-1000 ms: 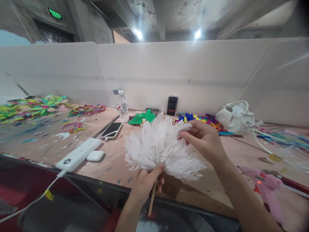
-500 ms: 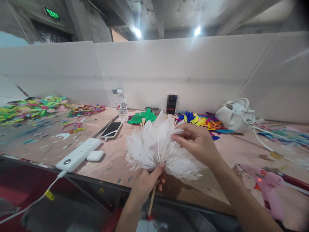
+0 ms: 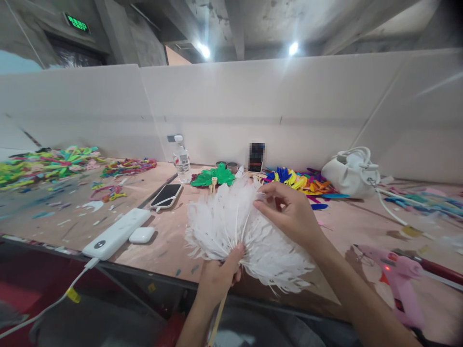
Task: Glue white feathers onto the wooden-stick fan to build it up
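A white feather fan [image 3: 217,219] is spread out in front of me, over the table's front edge. My left hand [image 3: 220,277] is closed round its base, thumb pressed on the spot where the quills meet. A thin wooden stick [image 3: 217,320] runs down from below that fist. At the fan's upper right, my right hand [image 3: 289,207] pinches a white feather between thumb and forefinger, its tip mostly hidden by the fingers. Several pale quills fan out from my left thumb.
On the right lies a pink glue gun [image 3: 401,284] with a lit red light. A white power bank [image 3: 115,233], an earphone case [image 3: 142,234] and a phone [image 3: 166,196] lie left. Behind stand a water bottle [image 3: 182,161], green leaves [image 3: 213,176], coloured feathers [image 3: 296,180] and a white bag [image 3: 350,171].
The fan has turned, its right side dropping lower and its stick swinging left at the bottom. My right hand has shifted slightly left, still pinching a feather.
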A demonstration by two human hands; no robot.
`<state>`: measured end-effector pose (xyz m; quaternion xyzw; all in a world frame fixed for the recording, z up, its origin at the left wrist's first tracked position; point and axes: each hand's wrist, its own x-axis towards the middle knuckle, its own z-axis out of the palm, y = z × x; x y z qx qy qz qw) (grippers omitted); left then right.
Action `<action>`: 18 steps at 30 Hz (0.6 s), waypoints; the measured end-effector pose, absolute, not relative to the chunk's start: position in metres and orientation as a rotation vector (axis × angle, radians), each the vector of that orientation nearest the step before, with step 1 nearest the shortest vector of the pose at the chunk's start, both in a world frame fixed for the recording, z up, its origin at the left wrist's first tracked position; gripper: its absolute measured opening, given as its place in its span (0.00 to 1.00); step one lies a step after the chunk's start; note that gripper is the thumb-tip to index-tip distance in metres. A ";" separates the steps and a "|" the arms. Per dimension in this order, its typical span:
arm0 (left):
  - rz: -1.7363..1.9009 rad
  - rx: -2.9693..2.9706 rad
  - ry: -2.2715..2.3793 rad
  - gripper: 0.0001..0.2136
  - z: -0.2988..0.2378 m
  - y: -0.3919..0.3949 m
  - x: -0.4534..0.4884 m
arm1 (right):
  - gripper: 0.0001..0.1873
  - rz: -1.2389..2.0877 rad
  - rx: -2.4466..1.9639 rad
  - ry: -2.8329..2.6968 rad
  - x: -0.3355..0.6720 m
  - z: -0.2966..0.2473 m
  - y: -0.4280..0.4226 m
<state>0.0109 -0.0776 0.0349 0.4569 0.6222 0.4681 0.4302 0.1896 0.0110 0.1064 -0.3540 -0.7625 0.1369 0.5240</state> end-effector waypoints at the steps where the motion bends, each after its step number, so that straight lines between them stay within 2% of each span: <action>1: 1.166 1.143 1.567 0.30 0.035 -0.078 0.011 | 0.07 0.322 -0.853 -1.818 0.190 0.107 0.011; 11: 1.170 1.115 1.574 0.29 0.034 -0.077 0.011 | 0.13 0.517 -0.786 -1.978 0.198 0.117 0.009; 18: 1.139 1.109 1.482 0.26 0.034 -0.075 0.012 | 0.07 0.636 -0.796 -1.999 0.198 0.118 0.009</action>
